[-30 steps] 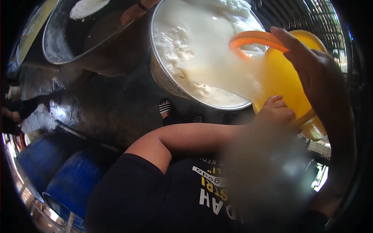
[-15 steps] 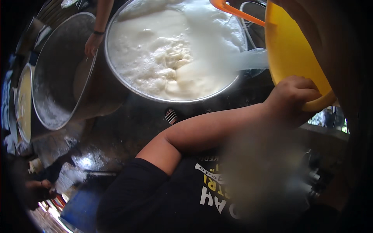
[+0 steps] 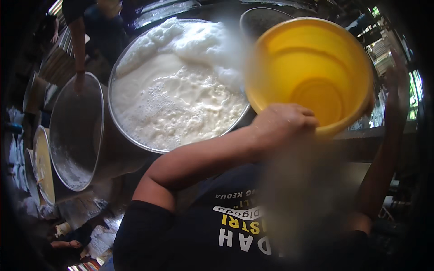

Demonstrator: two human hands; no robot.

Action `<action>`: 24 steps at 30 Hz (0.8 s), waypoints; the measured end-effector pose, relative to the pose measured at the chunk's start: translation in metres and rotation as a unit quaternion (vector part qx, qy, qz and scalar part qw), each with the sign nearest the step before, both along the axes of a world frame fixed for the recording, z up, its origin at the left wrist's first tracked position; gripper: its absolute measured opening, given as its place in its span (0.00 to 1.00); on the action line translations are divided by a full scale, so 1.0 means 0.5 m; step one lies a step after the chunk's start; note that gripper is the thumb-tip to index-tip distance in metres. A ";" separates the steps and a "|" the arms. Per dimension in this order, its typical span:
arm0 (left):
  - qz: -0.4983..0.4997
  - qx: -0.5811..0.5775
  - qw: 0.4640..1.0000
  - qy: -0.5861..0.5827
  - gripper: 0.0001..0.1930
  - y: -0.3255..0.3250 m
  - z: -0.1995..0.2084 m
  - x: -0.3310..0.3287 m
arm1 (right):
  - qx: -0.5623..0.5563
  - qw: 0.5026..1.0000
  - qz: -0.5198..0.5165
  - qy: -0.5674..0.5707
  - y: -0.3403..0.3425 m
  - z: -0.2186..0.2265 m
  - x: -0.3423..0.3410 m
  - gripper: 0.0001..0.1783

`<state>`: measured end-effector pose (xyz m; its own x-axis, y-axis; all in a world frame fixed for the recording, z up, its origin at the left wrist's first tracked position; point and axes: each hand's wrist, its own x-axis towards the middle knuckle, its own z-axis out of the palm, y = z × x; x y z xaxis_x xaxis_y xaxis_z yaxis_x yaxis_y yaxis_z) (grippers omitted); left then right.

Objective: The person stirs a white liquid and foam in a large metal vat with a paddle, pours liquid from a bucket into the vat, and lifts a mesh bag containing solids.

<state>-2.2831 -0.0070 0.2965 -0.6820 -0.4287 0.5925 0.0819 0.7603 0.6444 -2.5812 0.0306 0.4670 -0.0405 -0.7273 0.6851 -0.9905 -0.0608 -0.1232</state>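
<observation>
My left hand [image 3: 285,122] grips the near rim of a large yellow plastic bucket [image 3: 312,49], its fingers wrapped over the edge. Tilted with its mouth toward me, the bucket shows a bare inside and round bottom. My right arm [image 3: 382,153] rises along the right side, next to the bucket; the fingers of that hand are too dark and smeared to make out. Left of the bucket stands a big round metal vat [image 3: 118,124] full of bubbling whitish liquid [image 3: 176,108]. Thick white foam [image 3: 181,40] is heaped along its far side.
A deep metal tub [image 3: 74,135] stands left of the vat, with another person's arm [image 3: 77,45] reaching to its rim. Beyond it is a container of yellowish liquid [image 3: 43,162]. Another person's hand [image 3: 74,244] shows at lower left. A dark pot [image 3: 262,20] sits behind the bucket.
The liquid stream from the bucket has stopped. The bucket has tipped back, its mouth turning toward me, with my left hand still on its rim. White foam now gathers at the vat's far side.
</observation>
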 end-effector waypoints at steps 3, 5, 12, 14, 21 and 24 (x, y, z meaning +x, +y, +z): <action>0.024 0.050 0.993 -0.100 0.11 -0.044 0.017 -0.062 | -0.018 0.952 -0.064 -0.298 0.148 -0.112 -0.181 0.27; 0.084 -0.014 0.983 -0.165 0.13 -0.113 0.007 -0.109 | 0.021 0.892 -0.130 -0.433 0.229 -0.284 -0.356 0.24; 0.230 -0.195 0.894 -0.331 0.18 -0.518 -0.043 -0.290 | 0.216 0.661 -0.288 -0.658 0.552 -0.942 -0.407 0.16; 0.245 -0.211 0.872 -0.368 0.17 -0.610 -0.065 -0.327 | 0.295 0.577 -0.306 -0.697 0.649 -1.091 -0.315 0.15; 0.314 -0.212 0.777 -0.502 0.17 -0.740 -0.102 -0.378 | 0.545 0.400 -0.309 -0.669 0.820 -1.221 -0.167 0.10; 0.324 -0.233 0.771 -0.496 0.19 -0.782 -0.119 -0.378 | 0.510 0.343 -0.353 -0.705 0.817 -1.226 -0.229 0.08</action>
<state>-2.4721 -0.3982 0.2369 -0.6305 -0.7684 0.1101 -0.7703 0.6020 -0.2102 -2.6959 0.4391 -0.1460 -0.2213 -0.0261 -0.9749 0.3752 0.9204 -0.1098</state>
